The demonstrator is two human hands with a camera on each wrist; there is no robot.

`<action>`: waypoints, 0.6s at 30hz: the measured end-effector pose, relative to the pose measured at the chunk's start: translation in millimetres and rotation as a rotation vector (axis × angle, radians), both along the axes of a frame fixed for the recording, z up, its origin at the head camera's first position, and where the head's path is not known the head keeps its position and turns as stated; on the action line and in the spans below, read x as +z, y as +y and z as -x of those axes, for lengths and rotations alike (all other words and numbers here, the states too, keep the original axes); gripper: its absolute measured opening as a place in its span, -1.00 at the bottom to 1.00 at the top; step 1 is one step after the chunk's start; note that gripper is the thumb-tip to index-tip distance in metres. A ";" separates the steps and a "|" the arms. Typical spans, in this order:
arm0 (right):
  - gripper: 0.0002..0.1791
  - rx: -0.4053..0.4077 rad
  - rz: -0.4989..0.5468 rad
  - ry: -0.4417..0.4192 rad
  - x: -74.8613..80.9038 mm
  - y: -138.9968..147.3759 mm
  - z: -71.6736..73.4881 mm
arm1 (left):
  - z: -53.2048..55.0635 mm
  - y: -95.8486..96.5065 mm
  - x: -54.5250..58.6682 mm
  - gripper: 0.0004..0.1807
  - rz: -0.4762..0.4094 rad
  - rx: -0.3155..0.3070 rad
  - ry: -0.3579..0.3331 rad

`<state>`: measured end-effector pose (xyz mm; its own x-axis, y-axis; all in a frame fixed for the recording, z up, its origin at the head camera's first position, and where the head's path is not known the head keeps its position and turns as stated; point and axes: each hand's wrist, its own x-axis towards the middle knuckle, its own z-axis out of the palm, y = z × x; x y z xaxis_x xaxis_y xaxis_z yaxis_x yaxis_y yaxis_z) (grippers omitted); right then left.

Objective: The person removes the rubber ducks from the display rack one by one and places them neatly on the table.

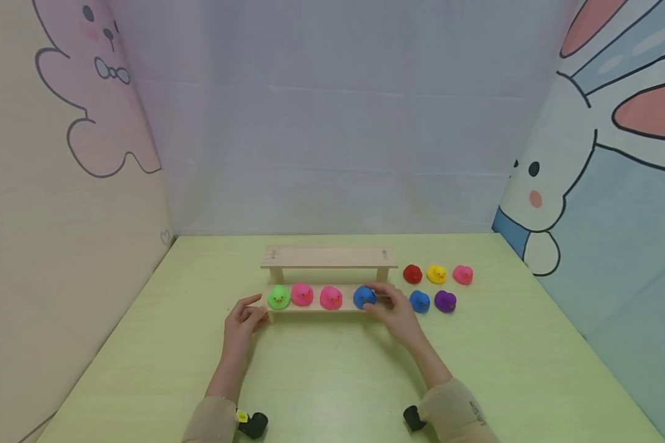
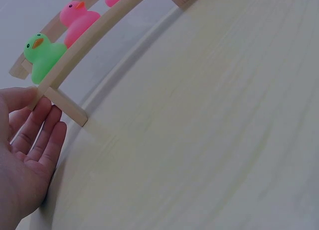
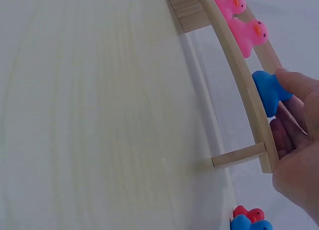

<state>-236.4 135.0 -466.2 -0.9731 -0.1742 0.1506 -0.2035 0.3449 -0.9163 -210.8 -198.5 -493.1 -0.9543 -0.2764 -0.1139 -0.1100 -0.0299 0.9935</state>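
Observation:
A two-step wooden shelf (image 1: pixel 329 257) stands on the table. On its lower step sit a green rubber duck (image 1: pixel 279 298), a pink duck (image 1: pixel 302 295) and another pink duck (image 1: pixel 330 298), left to right. My right hand (image 1: pixel 392 312) pinches a blue rubber duck (image 1: pixel 364 298) at the right part of that step; in the right wrist view the thumb lies against the blue duck (image 3: pixel 269 93) and the other fingers are partly hidden behind it. At the step's left end my left hand (image 2: pixel 32 150) holds the board's edge (image 2: pixel 44 88), thumb above and fingers below.
To the right of the shelf, a red duck (image 1: pixel 412 274), a yellow duck (image 1: pixel 436 274) and a pink duck (image 1: pixel 462 275) stand behind a blue duck (image 1: pixel 419 301) and a purple duck (image 1: pixel 445 301). Cloth walls (image 1: pixel 332 123) close off the table's back and sides.

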 end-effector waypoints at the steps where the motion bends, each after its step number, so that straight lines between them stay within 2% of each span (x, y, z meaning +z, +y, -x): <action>1: -0.52 0.003 -0.004 0.012 -0.3 0.2 0.2 | 0.4 0.0 -0.4 -0.56 -0.001 0.001 0.001; 8: -0.55 0.038 -0.031 0.062 1.4 0.1 -0.4 | 0.2 0.9 -2.2 -0.55 0.017 0.011 0.014; 18: -0.57 0.036 -0.037 0.056 1.8 0.1 -0.2 | -3.0 3.2 -3.1 -0.59 0.034 0.029 0.056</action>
